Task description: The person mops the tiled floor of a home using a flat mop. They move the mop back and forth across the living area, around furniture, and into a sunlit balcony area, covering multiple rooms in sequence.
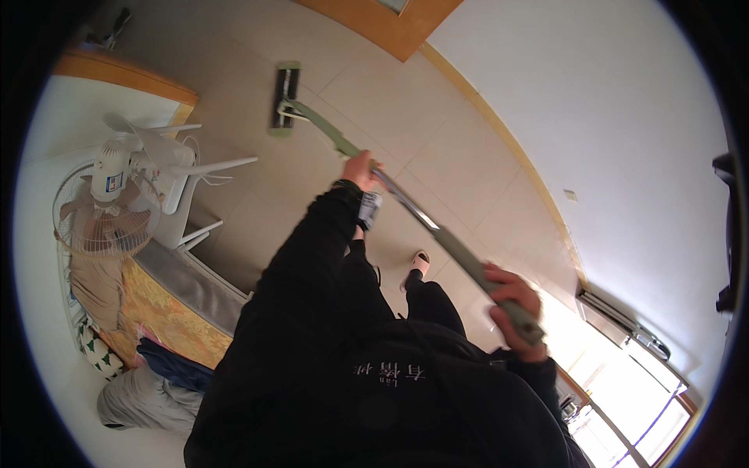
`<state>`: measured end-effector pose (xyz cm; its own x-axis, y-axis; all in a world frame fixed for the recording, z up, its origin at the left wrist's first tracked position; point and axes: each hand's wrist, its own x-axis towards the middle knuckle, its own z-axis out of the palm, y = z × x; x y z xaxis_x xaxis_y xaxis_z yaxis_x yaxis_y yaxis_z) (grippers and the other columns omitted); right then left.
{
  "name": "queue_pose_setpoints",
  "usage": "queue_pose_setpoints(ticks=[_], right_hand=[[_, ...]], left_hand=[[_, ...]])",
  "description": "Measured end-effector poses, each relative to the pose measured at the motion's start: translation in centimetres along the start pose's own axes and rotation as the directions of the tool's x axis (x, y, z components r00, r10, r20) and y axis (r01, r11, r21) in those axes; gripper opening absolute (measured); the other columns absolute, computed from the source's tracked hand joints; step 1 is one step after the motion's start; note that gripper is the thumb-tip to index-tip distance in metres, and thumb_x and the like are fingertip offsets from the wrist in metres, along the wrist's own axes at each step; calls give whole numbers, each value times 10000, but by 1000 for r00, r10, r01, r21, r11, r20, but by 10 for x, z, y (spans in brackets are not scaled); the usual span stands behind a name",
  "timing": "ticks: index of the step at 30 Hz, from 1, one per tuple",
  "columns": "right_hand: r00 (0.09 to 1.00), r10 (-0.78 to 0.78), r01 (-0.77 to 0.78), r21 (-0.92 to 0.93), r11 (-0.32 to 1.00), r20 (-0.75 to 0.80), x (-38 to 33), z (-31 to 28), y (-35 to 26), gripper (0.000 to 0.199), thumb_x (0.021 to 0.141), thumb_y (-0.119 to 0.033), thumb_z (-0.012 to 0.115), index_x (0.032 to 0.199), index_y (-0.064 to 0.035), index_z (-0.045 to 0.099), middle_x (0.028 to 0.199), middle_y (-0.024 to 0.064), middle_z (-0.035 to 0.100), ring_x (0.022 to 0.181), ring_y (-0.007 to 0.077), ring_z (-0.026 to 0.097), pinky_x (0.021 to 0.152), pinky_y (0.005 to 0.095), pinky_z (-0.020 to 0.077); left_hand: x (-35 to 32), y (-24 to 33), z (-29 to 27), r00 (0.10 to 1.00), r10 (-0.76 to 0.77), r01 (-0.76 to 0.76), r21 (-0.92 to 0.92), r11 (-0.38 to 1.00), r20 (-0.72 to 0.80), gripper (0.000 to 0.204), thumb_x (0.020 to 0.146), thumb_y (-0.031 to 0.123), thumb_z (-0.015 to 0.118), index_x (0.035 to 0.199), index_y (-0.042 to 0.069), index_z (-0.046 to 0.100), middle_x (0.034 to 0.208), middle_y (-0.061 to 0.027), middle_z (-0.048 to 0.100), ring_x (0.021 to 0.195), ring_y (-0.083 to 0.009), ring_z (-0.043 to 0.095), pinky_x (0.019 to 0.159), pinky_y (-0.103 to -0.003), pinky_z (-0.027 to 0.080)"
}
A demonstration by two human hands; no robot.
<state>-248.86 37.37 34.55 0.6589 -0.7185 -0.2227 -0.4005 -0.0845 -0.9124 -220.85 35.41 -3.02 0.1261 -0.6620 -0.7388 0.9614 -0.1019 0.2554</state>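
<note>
We are mid-stroke mopping: our left hand (361,168) grips the flat mop (285,99) partway down its green pole, our right hand (512,306) is closed around the top end. The mop head lies flat on the tiled floor (437,148) ahead. Next, we judge, a steady pull back.

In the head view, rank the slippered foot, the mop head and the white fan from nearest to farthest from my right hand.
From the right hand on the mop handle:
1. Slippered foot, just to its left on the tiles.
2. Mop head, far up the handle, upper left.
3. White fan, at the left edge.
</note>
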Motion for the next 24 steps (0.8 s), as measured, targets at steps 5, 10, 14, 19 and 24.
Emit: queue_pose_setpoints(ticks=[5, 10, 14, 19, 24], right_hand=[[999, 8, -6, 57, 998, -42, -11, 18, 33, 91, 868, -57, 640, 943, -28, 595, 1206, 210, 624, 1275, 395, 510, 1071, 465, 387], [947, 157, -147, 57, 988, -282, -100, -45, 42, 66, 855, -33, 638, 915, -14, 616, 1185, 213, 643, 1239, 375, 551, 1045, 440, 421], [829, 256, -276, 34, 961, -498, -217, -93, 45, 99, 881, -113, 637, 903, -21, 606, 1174, 206, 648, 1213, 363, 569, 1060, 472, 398], [754, 273, -360, -28, 933, -598, -346, -171, 36, 174, 914, -190, 626, 947, -23, 591, 1169, 203, 636, 1204, 370, 564, 1073, 487, 379], [791, 102, -204, -103, 974, -604, -391, -213, 48, 231, 942, -229, 573, 1010, -11, 543, 1114, 218, 612, 1135, 375, 586, 1047, 495, 405]], left_hand=[[46, 3, -30, 977, -93, 130, 186, 974, -191, 213, 898, 151, 526, 875, -45, 445, 804, -182, 486, 688, -285, 570, 545, -407, 473], [9, -129, 36, 962, -171, 227, 275, 934, -213, 201, 912, 193, 491, 945, -5, 484, 813, -188, 566, 619, -259, 562, 429, -385, 396], [-51, -270, 86, 950, -254, 307, 395, 866, -182, 208, 903, 189, 503, 972, -6, 484, 787, -194, 628, 553, -235, 568, 404, -382, 429], [-140, -437, 144, 921, -372, 381, 455, 805, -112, 231, 895, 166, 500, 995, -37, 456, 743, -191, 635, 588, -270, 653, 456, -417, 547], [-174, -472, 165, 921, -386, 379, 317, 869, -43, 209, 937, 172, 505, 977, -20, 435, 839, -134, 573, 745, -250, 671, 620, -412, 583]])
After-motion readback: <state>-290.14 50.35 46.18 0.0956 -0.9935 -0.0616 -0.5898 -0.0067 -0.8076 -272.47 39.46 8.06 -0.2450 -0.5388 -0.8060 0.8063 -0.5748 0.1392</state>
